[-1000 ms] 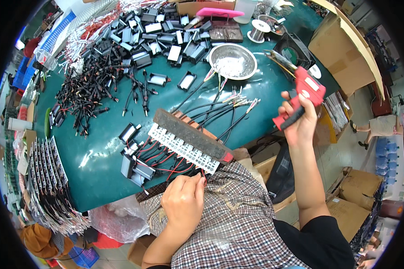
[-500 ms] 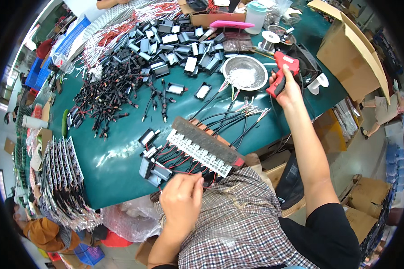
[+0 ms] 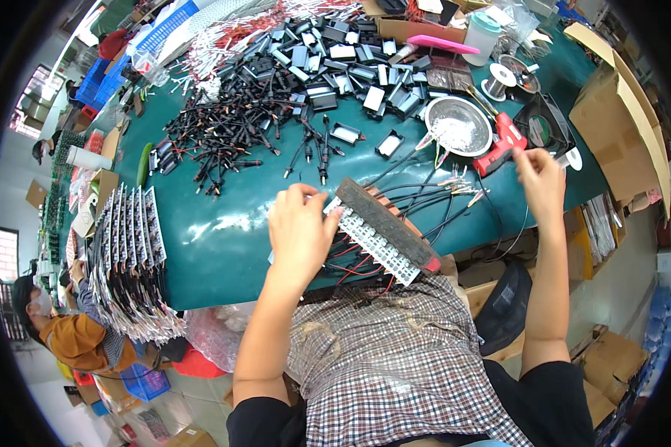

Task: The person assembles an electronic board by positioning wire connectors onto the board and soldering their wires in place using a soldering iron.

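Note:
My left hand (image 3: 300,227) closes thumb and fingers at the upper left end of a white circuit board strip (image 3: 376,246). Red and black wires (image 3: 343,270) come off the strip's near side. Along its far side lies a dark, worn bar (image 3: 388,223) with a red end. Black cables (image 3: 425,205) with bared ends reach out behind the bar. My right hand (image 3: 540,182) is raised, fingers loosely bent and holding nothing. Just left of it, a red soldering gun (image 3: 503,145) lies on the table beside a metal bowl (image 3: 458,127).
Heaps of black cable connectors (image 3: 231,130) and dark housings (image 3: 335,63) cover the table's far left. A stack of wired board strips (image 3: 130,231) sits at the left edge. Solder spools (image 3: 499,80) and a cardboard box (image 3: 619,119) stand at right. Another person (image 3: 74,328) is at lower left.
My right hand has let go of the soldering gun, which now rests on the table. My left hand has moved up from the wires to the strip's end. The view has shifted.

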### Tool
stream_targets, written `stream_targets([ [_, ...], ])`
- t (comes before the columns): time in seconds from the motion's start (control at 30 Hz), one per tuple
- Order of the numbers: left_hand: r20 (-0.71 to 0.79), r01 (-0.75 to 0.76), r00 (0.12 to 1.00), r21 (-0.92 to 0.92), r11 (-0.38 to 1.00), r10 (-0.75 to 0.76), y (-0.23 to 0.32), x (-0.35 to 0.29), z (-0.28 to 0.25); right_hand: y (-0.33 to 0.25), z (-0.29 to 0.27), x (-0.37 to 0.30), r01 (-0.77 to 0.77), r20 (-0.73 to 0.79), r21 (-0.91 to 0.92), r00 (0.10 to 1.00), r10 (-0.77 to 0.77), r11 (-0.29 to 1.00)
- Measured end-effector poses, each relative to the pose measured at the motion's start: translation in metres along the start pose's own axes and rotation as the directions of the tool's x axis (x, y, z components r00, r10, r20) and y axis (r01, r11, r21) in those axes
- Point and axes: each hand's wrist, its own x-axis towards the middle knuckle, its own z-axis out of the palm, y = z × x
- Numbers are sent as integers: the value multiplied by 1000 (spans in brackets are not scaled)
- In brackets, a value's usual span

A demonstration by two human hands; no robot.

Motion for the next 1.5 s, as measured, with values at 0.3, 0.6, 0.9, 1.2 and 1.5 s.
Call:
stream_targets([
  [0.3,140,73,989,-155,985,-51,-4,5,9,-79,73,-121,638,390,70,690,-609,767],
  [0.6,129,169,984,-406,898,-126,-4,2,-6,-70,65,-117,514,39,428,811,-583,744],
  [0.9,308,304,939,-951,-48,-151,-9,-38,-41,-23,2,-98,428,-170,302,903,-394,852],
  [1.2,177,-57,896,-863,-502,-407,-95,-113,-117,0,33,-111,577,107,46,809,-578,816],
  [1.5,-131,-361,795,-887,-288,-592,-127,-295,-219,-7,57,-95,636,232,-120,764,-601,762],
])
